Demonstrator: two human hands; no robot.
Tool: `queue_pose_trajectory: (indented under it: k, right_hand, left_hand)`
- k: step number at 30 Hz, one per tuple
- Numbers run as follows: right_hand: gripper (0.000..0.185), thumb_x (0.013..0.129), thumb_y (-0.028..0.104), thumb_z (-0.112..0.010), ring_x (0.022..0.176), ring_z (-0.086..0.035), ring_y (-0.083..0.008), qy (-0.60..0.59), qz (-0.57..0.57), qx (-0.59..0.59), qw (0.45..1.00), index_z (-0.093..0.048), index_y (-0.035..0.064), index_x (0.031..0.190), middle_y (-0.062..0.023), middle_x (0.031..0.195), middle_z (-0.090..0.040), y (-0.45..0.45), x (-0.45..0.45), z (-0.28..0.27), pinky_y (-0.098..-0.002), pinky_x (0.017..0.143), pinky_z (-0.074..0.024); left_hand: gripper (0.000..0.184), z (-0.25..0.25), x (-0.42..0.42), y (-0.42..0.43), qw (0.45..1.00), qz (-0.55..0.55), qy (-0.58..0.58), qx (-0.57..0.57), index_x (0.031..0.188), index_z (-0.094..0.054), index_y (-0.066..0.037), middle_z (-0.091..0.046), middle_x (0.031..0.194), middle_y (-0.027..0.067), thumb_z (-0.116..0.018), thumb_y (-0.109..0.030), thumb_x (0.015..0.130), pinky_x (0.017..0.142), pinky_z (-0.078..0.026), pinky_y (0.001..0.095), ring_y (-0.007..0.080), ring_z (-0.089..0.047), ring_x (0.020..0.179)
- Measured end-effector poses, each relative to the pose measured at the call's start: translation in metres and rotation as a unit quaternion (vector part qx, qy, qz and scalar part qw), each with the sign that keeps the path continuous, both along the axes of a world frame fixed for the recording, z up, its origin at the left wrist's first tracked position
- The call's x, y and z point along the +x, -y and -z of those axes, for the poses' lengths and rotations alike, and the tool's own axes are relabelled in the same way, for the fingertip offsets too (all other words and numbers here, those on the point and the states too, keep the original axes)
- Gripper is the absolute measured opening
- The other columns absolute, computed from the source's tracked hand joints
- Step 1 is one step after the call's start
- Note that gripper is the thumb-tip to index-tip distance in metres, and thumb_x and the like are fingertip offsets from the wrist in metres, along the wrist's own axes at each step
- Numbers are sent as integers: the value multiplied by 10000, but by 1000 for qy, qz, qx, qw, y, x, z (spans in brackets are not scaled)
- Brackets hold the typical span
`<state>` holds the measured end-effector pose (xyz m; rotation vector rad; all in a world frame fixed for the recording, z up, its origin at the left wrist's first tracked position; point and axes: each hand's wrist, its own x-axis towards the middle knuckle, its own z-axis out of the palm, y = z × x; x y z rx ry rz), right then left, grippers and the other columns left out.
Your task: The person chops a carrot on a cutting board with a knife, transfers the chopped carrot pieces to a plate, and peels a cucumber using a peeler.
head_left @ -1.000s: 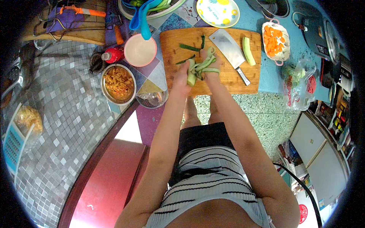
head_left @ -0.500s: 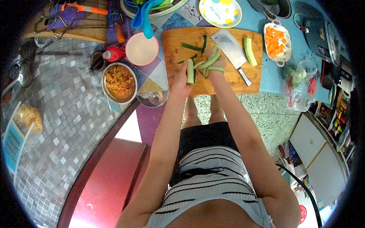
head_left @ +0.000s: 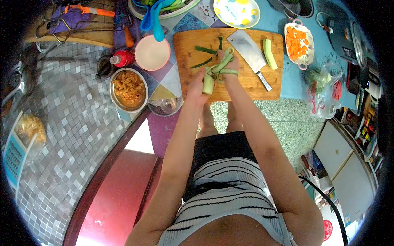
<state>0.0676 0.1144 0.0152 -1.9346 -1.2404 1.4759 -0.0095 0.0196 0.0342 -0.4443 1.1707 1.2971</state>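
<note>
My left hand is wrapped around a partly peeled cucumber over the front part of the wooden cutting board. In my right hand is a pale green peeler, its working end at the cucumber's upper end; the blade is too small to make out. A pale green band crosses my right wrist. Dark green peel strips lie on the board beyond my left hand. Right of my hands rest a cleaver and a peeled cucumber piece.
A white dish of orange slices stands right of the board, near a plastic bag. To the left are a pink-rimmed bowl, a metal bowl of food and a red-capped bottle. A patterned plate sits behind the board.
My right hand has moved slightly left with the peeler. The cucumber has turned, showing more of its pale side. A peel strip near my left hand is now fully visible on the board.
</note>
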Motion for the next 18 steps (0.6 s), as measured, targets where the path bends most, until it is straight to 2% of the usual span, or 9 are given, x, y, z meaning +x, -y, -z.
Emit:
queue_pose_trajectory:
  k: [1, 3, 4, 6, 7, 8, 12, 14, 18]
  right_hand:
    - [266, 778, 274, -632, 539, -443, -155, 73, -35, 18, 997, -551, 22, 747, -41, 615, -519, -6, -1, 1, -312, 533, -385]
    - [350, 773, 339, -635, 545, -452, -174, 20, -9, 34, 999, -551, 1, 816, -83, 626, -531, -13, -2, 37, -332, 551, -400]
    - [390, 765, 371, -639, 556, -485, -212, -162, 121, 41, 979, -545, -1, 839, -105, 638, -544, -18, 0, 73, -349, 560, -409]
    - [432, 757, 402, -643, 568, -519, -249, -337, 244, 46, 908, -540, -4, 861, -127, 651, -557, -22, -1, 75, -366, 569, -418]
    - [410, 755, 401, -639, 622, -555, -296, -64, 118, 113, 984, -515, 20, 846, -150, 695, -577, -24, -3, 43, -398, 590, -439]
    - [390, 753, 399, -635, 676, -591, -343, 216, -22, 169, 961, -491, 45, 830, -174, 740, -597, -22, -3, 19, -429, 611, -460]
    - [351, 783, 379, -602, 653, -599, -360, 210, -71, 227, 948, -469, 74, 895, -164, 744, -607, -6, 6, -11, -427, 559, -463]
    - [301, 805, 291, -567, 643, -606, -358, 297, -281, 237, 881, -435, 88, 983, -160, 749, -612, -3, 12, -18, -421, 542, -474]
    - [323, 799, 232, -552, 664, -618, -344, 350, -335, 207, 850, -403, 75, 1039, -163, 784, -620, -9, 15, 2, -426, 555, -486]
  left_hand:
    - [264, -4, -1, 2, 1000, 23, 6, -7, 1049, -504, -73, -578, 844, 73, -503, -283, 889, 521, -477, 281, 171, -572, 726]
    - [274, -8, -3, 8, 999, 46, 13, -14, 1046, -500, -63, -579, 826, 85, -503, -288, 889, 503, -473, 278, 170, -572, 710]
    - [283, -9, -6, 11, 998, 59, 30, 15, 1048, -498, -56, -576, 822, 93, -496, -293, 893, 510, -473, 280, 170, -568, 706]
    - [293, -11, -10, 13, 995, 73, 46, 44, 1049, -496, -48, -573, 819, 100, -490, -298, 896, 518, -474, 282, 170, -565, 701]
    - [305, -12, -13, 14, 994, 78, 64, 50, 1050, -496, -49, -572, 818, 98, -478, -314, 900, 526, -473, 275, 165, -560, 695]
    - [317, -14, -15, 16, 992, 81, 82, 54, 1051, -496, -49, -572, 817, 96, -465, -329, 905, 534, -472, 268, 159, -556, 688]
    - [340, -9, -20, 18, 992, 76, 86, 54, 1048, -503, -53, -573, 817, 85, -441, -358, 910, 546, -465, 251, 147, -545, 673]
    - [355, -10, -19, 18, 997, 57, 55, 8, 1033, -509, -57, -574, 818, 73, -425, -381, 912, 532, -457, 244, 140, -540, 667]
    - [351, -14, -13, 16, 996, 58, 48, 48, 1011, -518, -65, -573, 815, 64, -442, -390, 903, 523, -459, 251, 135, -542, 658]
